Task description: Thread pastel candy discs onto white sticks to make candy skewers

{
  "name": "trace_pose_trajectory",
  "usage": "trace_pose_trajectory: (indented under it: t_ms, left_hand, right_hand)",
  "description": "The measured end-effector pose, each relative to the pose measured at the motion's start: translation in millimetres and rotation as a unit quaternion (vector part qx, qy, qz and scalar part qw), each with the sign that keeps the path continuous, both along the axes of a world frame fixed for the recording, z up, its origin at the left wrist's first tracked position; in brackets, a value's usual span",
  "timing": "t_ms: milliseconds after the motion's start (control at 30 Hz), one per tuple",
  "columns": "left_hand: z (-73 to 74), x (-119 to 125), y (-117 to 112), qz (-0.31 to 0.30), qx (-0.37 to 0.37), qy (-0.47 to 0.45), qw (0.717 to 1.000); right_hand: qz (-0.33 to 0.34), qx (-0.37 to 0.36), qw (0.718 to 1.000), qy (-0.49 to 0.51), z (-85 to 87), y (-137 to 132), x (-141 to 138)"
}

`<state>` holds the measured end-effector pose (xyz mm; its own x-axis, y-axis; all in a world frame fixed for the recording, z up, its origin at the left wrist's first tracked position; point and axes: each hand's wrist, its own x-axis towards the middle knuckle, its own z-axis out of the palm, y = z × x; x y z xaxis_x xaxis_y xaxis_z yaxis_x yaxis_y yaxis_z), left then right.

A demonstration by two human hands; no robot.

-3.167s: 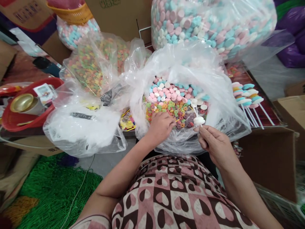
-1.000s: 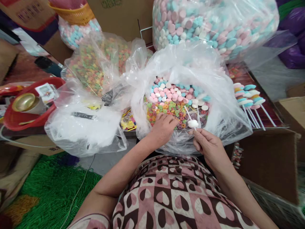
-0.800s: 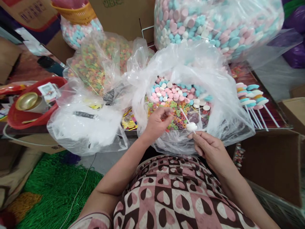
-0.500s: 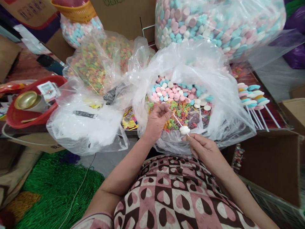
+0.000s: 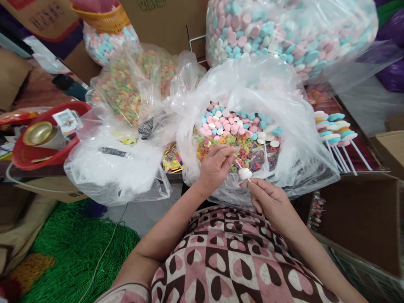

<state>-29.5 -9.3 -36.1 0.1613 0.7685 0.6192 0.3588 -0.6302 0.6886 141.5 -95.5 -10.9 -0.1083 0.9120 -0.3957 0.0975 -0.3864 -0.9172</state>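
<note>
My right hand (image 5: 268,195) pinches a thin white stick (image 5: 249,180) below a white marshmallow (image 5: 244,173) that is threaded on it. My left hand (image 5: 217,166) is closed, its fingertips around the upper part of the same stick, just above the marshmallow. Whether a small candy is also between those fingers is hidden. Both hands are over the front edge of an open clear plastic bag (image 5: 293,168). Inside it lie pink, blue and white marshmallows (image 5: 227,122) and colourful ring-shaped candies (image 5: 249,147). A stick with white marshmallows (image 5: 265,151) rests in the bag's right part.
Finished-looking marshmallow skewers (image 5: 336,126) lie at the table's right edge. A large bag of marshmallows (image 5: 284,33) stands behind, and a bag of ring candies (image 5: 126,92) at the back left. A white plastic bag (image 5: 110,176) and a red basket (image 5: 22,147) are on the left.
My left hand has slid down and right along the stick, closer to the marshmallow. My right hand stays almost still, holding the lower part of the stick.
</note>
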Motion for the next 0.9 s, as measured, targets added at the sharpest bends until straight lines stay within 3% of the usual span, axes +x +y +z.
trace_pose_trajectory:
  t_ms: [167,267,467,533,767,900]
  left_hand:
    - [-13.7,11,-7,-0.024,-0.135,-0.150,0.979]
    - [-17.7,16,-10,-0.034,-0.194,-0.194,0.961]
    - [2.4,10,-6,-0.045,-0.249,-0.211,0.944]
    - [9.5,9,-3,-0.054,-0.295,-0.255,0.919]
    - [21.0,20,1,-0.149,-0.463,-0.369,0.792]
    - [25.7,29,-10,-0.178,-0.515,-0.340,0.766]
  right_hand:
    - [-0.009,0.057,0.997,-0.040,-0.5,-2,-3]
    - [-0.003,0.071,0.996,-0.044,-1.9,-2,-3]
    - [-0.019,0.072,0.997,-0.024,-8.3,1,1]
    - [-0.026,0.070,0.997,-0.018,-8.2,2,1]
    - [-0.026,0.060,0.998,-0.004,-7.3,2,-2]
    - [-0.047,0.040,0.997,0.041,-9.4,5,-3]
